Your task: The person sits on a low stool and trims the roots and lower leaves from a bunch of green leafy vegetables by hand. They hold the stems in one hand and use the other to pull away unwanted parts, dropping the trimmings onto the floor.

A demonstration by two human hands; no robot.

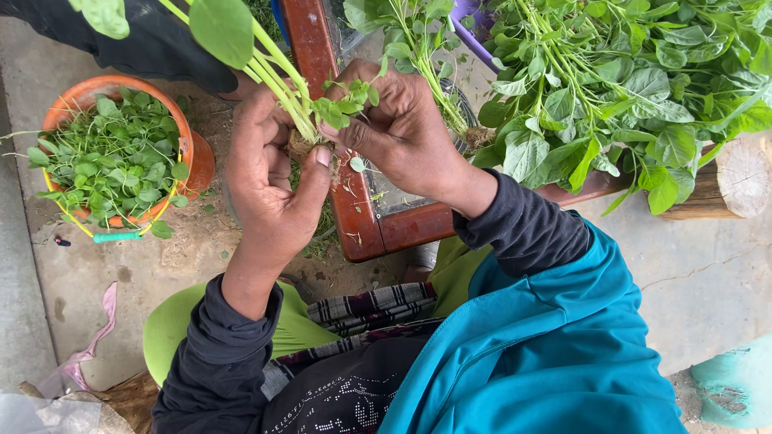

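Both hands raised close together, left hand (265,173) curled shut, right hand (402,128) pinching.

Soft, even daylight lay over everything I saw, bright but without glare. Shadows were faint and close under things. The view was sharp through the middle, only the nearest leaves at the far-left edge blurred.

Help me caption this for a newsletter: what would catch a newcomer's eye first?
At centre, the left hand grips a bunch of green stems by the roots while the right hand pinches a leafy sprig. A big heap of greens fills the upper right; at left, an orange bowl holds picked leaves.
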